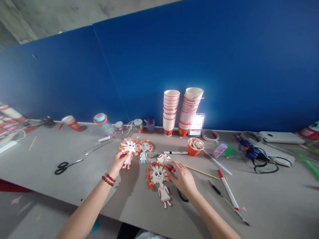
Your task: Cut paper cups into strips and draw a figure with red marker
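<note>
My left hand [120, 163] pinches a paper doll [127, 160] with a smiling face, fanned orange-tipped hair and a pink-edged dress. Beside it lies a smaller doll [143, 156] with a blue-trimmed dress. At the front, my right hand [183, 178] has its thumb and fingers closed at the right-hand hair strips of a larger paper doll [163, 192] with orange-tipped hair and a red-trimmed dress. White paper scraps [163, 158] lie just above this doll. A black-handled tool [183, 196] is mostly hidden under my right hand.
Two stacks of paper cups [171, 113] [190, 109] stand against the blue panel [149, 59]. An orange cup [195, 150] holds scraps. Scissors [65, 166] and a ruler [99, 146] lie left; a red marker [228, 190], a pen [228, 201] and a corded blue tool [254, 153] lie right.
</note>
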`<action>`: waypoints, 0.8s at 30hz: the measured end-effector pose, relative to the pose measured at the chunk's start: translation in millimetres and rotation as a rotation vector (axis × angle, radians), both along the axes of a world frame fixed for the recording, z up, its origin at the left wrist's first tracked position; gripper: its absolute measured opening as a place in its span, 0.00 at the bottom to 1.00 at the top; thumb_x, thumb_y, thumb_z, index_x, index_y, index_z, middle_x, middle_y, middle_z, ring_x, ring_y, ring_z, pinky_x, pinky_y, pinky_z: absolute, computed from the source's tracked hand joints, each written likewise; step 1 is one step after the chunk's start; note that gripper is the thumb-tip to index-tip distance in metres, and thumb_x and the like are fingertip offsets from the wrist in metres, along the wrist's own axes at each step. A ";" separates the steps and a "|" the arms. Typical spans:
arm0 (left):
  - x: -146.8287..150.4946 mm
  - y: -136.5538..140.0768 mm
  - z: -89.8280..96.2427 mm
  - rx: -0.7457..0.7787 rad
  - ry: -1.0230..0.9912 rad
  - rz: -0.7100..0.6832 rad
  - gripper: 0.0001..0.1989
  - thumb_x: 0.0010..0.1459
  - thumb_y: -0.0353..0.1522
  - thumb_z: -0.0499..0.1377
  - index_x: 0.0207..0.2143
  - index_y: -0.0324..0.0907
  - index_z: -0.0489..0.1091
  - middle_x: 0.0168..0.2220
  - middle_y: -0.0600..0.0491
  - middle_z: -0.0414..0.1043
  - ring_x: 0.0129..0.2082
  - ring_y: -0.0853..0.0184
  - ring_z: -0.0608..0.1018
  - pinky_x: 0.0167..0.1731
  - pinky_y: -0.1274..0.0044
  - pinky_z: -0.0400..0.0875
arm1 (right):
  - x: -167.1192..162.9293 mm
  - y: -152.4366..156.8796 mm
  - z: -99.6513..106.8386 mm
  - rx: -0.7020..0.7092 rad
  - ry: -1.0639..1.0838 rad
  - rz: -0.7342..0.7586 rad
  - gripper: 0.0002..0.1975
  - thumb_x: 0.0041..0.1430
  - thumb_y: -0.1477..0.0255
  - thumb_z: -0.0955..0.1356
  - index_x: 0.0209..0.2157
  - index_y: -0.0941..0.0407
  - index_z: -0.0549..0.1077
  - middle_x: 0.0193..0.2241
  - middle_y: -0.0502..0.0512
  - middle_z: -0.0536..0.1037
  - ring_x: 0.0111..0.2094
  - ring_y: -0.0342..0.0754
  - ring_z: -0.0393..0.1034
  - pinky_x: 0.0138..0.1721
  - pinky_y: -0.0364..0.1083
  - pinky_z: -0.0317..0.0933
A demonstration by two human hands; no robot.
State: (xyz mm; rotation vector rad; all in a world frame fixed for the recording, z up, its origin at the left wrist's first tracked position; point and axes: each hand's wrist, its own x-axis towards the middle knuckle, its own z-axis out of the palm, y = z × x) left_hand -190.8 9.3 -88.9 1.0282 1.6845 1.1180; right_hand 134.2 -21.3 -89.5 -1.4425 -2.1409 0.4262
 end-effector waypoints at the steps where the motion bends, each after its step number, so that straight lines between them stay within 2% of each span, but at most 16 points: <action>1: -4.0 -1.3 2.7 -0.007 0.042 -0.009 0.25 0.41 0.49 0.67 0.33 0.39 0.71 0.22 0.55 0.71 0.17 0.68 0.71 0.17 0.80 0.56 | -1.8 0.2 -0.8 0.003 -0.006 -0.001 0.07 0.60 0.70 0.66 0.39 0.55 0.73 0.34 0.56 0.78 0.38 0.54 0.72 0.39 0.47 0.62; 4: -13.2 -11.9 12.4 -0.006 0.189 -0.003 0.20 0.39 0.47 0.69 0.23 0.42 0.67 0.17 0.58 0.64 0.17 0.69 0.67 0.19 0.80 0.51 | -6.2 1.6 -4.0 0.008 -0.012 -0.002 0.08 0.58 0.72 0.67 0.41 0.55 0.73 0.37 0.57 0.79 0.41 0.55 0.72 0.41 0.47 0.62; 6: -10.3 -24.2 16.5 0.019 0.295 0.025 0.20 0.41 0.46 0.68 0.21 0.44 0.64 0.16 0.59 0.61 0.19 0.68 0.66 0.20 0.80 0.50 | -7.6 3.2 -5.8 0.009 0.001 -0.003 0.11 0.57 0.74 0.66 0.43 0.55 0.73 0.39 0.58 0.79 0.42 0.55 0.72 0.43 0.47 0.62; 8: 3.6 -38.5 16.5 0.119 0.524 -0.019 0.17 0.48 0.47 0.64 0.23 0.45 0.67 0.20 0.56 0.65 0.22 0.65 0.69 0.23 0.78 0.54 | -7.7 5.1 -6.5 -0.004 0.038 -0.013 0.12 0.57 0.75 0.66 0.44 0.55 0.72 0.37 0.56 0.79 0.40 0.54 0.72 0.42 0.47 0.62; 12: 50.7 -60.7 5.6 0.238 0.448 -0.269 0.12 0.54 0.45 0.61 0.28 0.47 0.72 0.28 0.51 0.73 0.28 0.61 0.73 0.32 0.74 0.64 | -6.8 7.2 -4.9 -0.042 0.089 -0.026 0.12 0.58 0.73 0.66 0.44 0.53 0.72 0.32 0.53 0.79 0.37 0.52 0.72 0.39 0.46 0.62; 15: 77.8 -64.3 -4.9 0.320 0.573 -0.290 0.09 0.55 0.41 0.61 0.33 0.47 0.73 0.34 0.49 0.73 0.35 0.58 0.75 0.39 0.71 0.67 | -8.2 5.6 -3.8 -0.030 0.042 -0.022 0.11 0.57 0.71 0.68 0.43 0.54 0.73 0.36 0.56 0.79 0.40 0.55 0.71 0.42 0.48 0.62; 18: 88.9 -60.0 -11.3 0.360 0.681 -0.299 0.06 0.56 0.38 0.60 0.33 0.46 0.72 0.35 0.48 0.72 0.38 0.55 0.75 0.41 0.68 0.67 | -10.5 3.3 -4.5 -0.018 0.038 -0.001 0.07 0.58 0.73 0.68 0.40 0.53 0.74 0.38 0.57 0.78 0.42 0.56 0.71 0.46 0.49 0.61; 21: 92.8 -55.8 -10.2 0.363 0.643 -0.287 0.05 0.56 0.37 0.60 0.31 0.46 0.71 0.34 0.48 0.73 0.38 0.55 0.76 0.41 0.66 0.68 | -10.9 2.2 -6.5 -0.014 0.066 -0.007 0.07 0.60 0.74 0.66 0.39 0.53 0.74 0.38 0.56 0.78 0.42 0.55 0.71 0.46 0.49 0.62; 24: 98.4 -56.4 -3.5 0.314 0.389 -0.262 0.07 0.58 0.38 0.59 0.33 0.45 0.71 0.33 0.49 0.74 0.34 0.58 0.77 0.39 0.68 0.70 | -9.7 2.0 -9.4 -0.041 0.171 -0.052 0.09 0.61 0.72 0.66 0.43 0.54 0.72 0.38 0.56 0.78 0.38 0.53 0.72 0.42 0.47 0.64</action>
